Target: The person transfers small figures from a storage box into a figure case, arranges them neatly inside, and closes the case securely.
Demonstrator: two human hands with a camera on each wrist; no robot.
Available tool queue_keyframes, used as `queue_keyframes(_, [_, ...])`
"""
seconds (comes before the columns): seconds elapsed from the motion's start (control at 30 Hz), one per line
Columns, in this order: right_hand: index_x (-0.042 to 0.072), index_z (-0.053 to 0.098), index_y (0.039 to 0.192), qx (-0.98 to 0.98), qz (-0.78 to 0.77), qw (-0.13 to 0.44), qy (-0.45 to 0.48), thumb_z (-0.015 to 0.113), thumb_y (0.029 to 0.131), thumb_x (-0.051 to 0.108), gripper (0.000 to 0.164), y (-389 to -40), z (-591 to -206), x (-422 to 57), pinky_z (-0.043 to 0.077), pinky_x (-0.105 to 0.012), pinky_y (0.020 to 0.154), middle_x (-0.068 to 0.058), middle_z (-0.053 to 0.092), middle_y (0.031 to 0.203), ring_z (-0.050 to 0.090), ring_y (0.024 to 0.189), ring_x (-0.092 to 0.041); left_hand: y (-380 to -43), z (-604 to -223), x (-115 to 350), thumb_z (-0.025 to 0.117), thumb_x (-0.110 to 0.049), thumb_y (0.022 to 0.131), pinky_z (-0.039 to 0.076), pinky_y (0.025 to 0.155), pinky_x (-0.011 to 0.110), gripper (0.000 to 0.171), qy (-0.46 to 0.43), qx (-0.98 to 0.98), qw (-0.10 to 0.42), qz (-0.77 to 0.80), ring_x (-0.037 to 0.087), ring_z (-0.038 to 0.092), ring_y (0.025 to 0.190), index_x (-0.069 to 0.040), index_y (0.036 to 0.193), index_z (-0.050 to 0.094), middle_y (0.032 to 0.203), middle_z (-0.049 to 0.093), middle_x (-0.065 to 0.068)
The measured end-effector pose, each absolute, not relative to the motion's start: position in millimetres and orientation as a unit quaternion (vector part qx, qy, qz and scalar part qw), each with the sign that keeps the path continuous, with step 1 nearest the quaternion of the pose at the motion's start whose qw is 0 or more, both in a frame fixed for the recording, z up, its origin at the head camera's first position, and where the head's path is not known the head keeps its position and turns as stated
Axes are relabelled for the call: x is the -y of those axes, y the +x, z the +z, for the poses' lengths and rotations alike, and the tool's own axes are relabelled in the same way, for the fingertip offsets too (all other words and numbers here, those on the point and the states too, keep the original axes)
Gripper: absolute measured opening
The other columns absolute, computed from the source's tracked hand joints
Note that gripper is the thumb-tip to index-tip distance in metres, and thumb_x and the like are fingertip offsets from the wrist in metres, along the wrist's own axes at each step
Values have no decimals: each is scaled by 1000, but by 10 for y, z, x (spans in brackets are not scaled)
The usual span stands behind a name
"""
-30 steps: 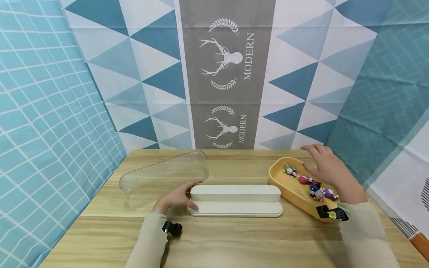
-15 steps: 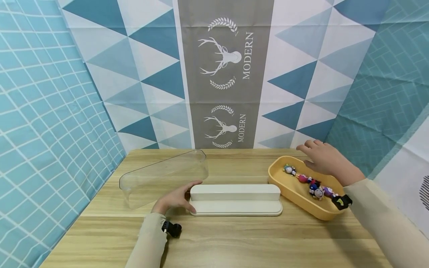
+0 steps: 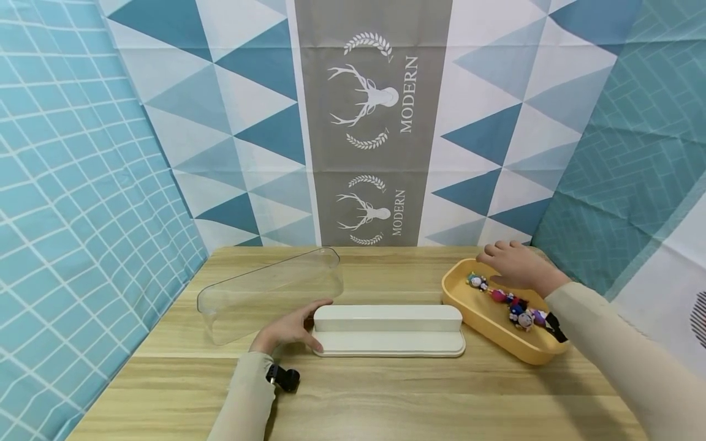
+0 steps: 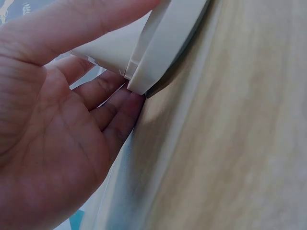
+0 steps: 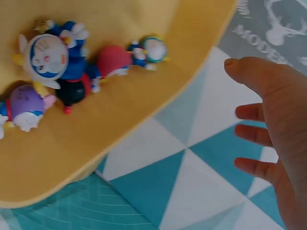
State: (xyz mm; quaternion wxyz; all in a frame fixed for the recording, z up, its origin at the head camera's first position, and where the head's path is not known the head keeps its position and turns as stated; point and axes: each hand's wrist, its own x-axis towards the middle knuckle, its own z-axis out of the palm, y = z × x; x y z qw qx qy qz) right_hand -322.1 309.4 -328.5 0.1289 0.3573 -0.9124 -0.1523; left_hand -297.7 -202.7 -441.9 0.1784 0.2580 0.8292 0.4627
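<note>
A white two-step display base (image 3: 388,334) lies lengthwise on the table. My left hand (image 3: 287,329) holds its left end, thumb at the front corner and fingers behind. In the left wrist view, the thumb lies along the base (image 4: 158,52) and the fingertips touch its lower edge. My right hand (image 3: 515,264) hovers over the far side of a yellow tray (image 3: 491,331), fingers spread and holding nothing. Inside the tray (image 5: 144,19) lie several small cartoon figurines, among them a white-faced one in blue (image 5: 50,57), a purple one (image 5: 26,103) and a red one (image 5: 114,58).
A clear plastic cover (image 3: 270,297) lies open side up at the back left of the wooden table (image 3: 375,398). Patterned cloth (image 3: 375,122) hangs behind the table and along both sides.
My right hand has shifted slightly left over the tray, and its forearm has swung across the tray's near right end. My left hand keeps its place on the base.
</note>
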Motion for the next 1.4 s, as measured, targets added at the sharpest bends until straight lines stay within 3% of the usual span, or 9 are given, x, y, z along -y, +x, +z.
queue_keyframes(0.2, [9, 61, 111, 897, -188, 136, 377, 85, 79, 23, 43, -3365, -3507, -3138, 50, -48, 79, -10, 58, 101, 55, 91, -30, -2982, -4458, 2032, 89, -5, 71, 34, 108, 49, 109, 261, -820, 182, 475, 35, 45, 127, -5, 158, 23, 147, 41, 21])
queue_keyframes(0.4, [8, 64, 107, 874, -240, 161, 390, 81, 80, 19, 34, -3464, -3701, -3170, 53, -47, 78, -11, 62, 98, 59, 88, -31, -3009, -4479, 2059, 86, 1, 72, 35, 108, 45, 109, 272, -794, 199, 506, 38, 43, 131, -2, 158, 18, 148, 40, 23])
queue_keyframes(0.6, [7, 65, 107, 878, -252, 152, 378, 84, 79, 28, 40, -3584, -3846, -3159, 53, -49, 82, -12, 63, 101, 60, 93, -31, -3019, -4494, 2117, 84, 4, 74, 37, 108, 46, 109, 287, -781, 207, 514, 41, 41, 133, 3, 157, 14, 150, 36, 27])
queue_keyframes(0.9, [5, 64, 106, 890, -251, 131, 357, 79, 84, 25, 34, -3678, -3899, -3088, 50, -51, 86, -15, 60, 107, 57, 98, -33, -3030, -4518, 2088, 85, 2, 75, 44, 101, 34, 108, 281, -775, 213, 524, 31, 49, 127, -2, 158, 16, 149, 40, 22])
queue_keyframes(1.17, [9, 66, 91, 883, -271, 150, 353, 78, 83, 25, 21, -3712, -3950, -3107, 49, -49, 82, -10, 54, 95, 50, 88, -28, -3029, -4512, 2062, 83, 5, 75, 44, 102, 42, 106, 287, -775, 208, 524, 32, 49, 126, 1, 158, 16, 148, 41, 22])
queue_keyframes(1.4, [7, 67, 88, 869, -304, 181, 346, 75, 87, 25, 20, -3729, -4023, -3101, 51, -46, 82, -11, 54, 94, 50, 87, -28, -3028, -4530, 2087, 84, 2, 76, 46, 99, 32, 106, 288, -774, 211, 523, 28, 50, 124, 2, 157, 16, 146, 43, 22])
